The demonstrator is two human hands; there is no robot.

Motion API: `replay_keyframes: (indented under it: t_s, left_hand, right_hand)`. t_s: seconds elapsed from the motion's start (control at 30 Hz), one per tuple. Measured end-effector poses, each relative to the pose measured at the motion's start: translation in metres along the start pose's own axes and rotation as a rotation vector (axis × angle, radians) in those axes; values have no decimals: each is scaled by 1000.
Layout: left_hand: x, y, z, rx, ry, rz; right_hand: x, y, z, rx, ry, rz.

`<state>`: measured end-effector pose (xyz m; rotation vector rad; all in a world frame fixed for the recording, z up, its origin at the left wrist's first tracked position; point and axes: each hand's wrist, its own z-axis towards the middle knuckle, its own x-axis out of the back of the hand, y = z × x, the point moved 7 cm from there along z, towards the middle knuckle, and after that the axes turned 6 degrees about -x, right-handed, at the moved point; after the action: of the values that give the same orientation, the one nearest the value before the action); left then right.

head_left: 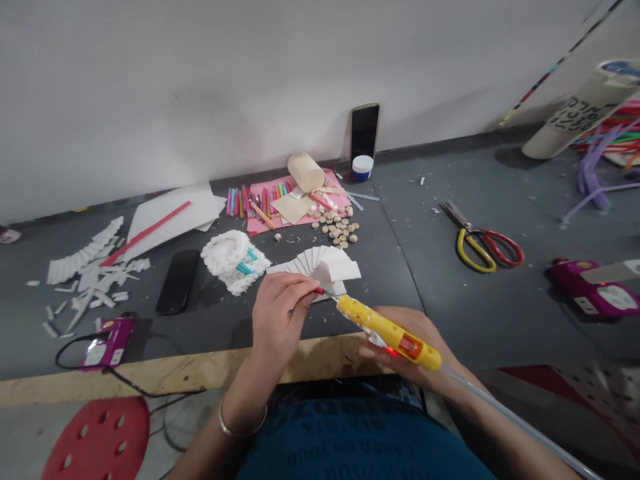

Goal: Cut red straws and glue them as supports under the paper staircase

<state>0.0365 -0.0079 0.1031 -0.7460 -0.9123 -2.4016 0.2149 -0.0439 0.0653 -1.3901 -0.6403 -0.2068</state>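
My right hand is wrapped round a yellow hot glue gun, a long clear glue stick trailing from its back end. Its metal nozzle meets or nearly touches the tip of a small red piece. That piece is pinched between the fingertips of my left hand; most of it is hidden, so I cannot tell its kind. Just beyond my hands lies a fan of white card strips. Left of it is a crumpled white fluffy cloth with teal bits on it.
Behind are a pink sheet with coloured sticks, beige discs and a propped phone. Scissors lie right, near a purple box. Left are white scraps, another phone and a second purple box with a cable.
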Motion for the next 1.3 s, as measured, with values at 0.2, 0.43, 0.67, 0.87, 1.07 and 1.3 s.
replay_keyframes:
  t_s: [0.2, 0.43, 0.67, 0.87, 1.07, 1.3]
  left_hand:
    - [0, 3, 2, -16, -4, -20]
    - [0, 4, 1, -25, 7, -5]
    - [-2, 3, 1, -20, -5, -20]
    - [-2, 4, 1, -33, 1, -25]
    - [-4, 3, 0, -18, -16, -43]
    - [-5, 3, 1, -6, -18, -71]
  right_hand:
    - [-1, 3, 0, -21, 4, -28]
    - [1, -4, -3, 39, 11, 1]
    - [1, 1, -4, 15, 11, -21]
    - [4, 1, -2, -11, 6, -27]
    - [4, 1, -2, -16, 1, -32]
    - [4, 2, -1, -8, 5, -40]
